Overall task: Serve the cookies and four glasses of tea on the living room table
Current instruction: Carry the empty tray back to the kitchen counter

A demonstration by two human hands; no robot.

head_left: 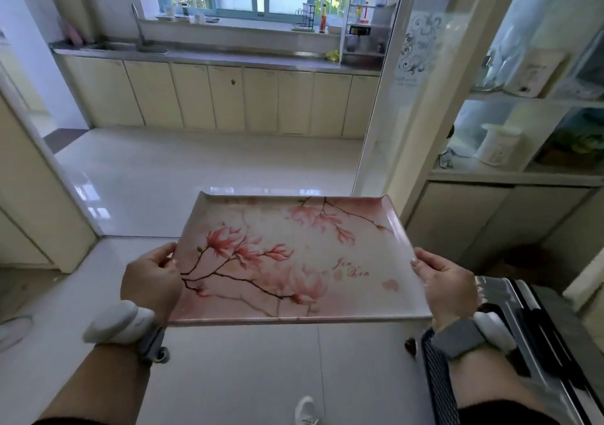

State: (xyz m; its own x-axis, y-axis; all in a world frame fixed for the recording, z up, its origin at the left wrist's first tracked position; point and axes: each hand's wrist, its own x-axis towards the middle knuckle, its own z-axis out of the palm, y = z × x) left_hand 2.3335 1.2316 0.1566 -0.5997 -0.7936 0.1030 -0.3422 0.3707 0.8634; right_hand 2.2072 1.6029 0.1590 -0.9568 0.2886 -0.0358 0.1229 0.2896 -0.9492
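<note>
A rectangular serving tray (287, 261) with pink blossoms painted on it is carried level in front of me, and nothing lies on it. My left hand (152, 277) grips its left short edge, thumb over the rim. My right hand (446, 282) grips the right short edge the same way. Both wrists wear bands. No cookies or tea glasses can be seen.
Ahead lies a kitchen with a long counter (228, 54), cream cabinets and a sink (111, 45) under a window. A door frame (385, 98) stands at right, beside a glass-fronted shelf unit (523, 114). A dark appliance (539, 343) sits low at right. Glossy tile floor (196, 170) stretches ahead.
</note>
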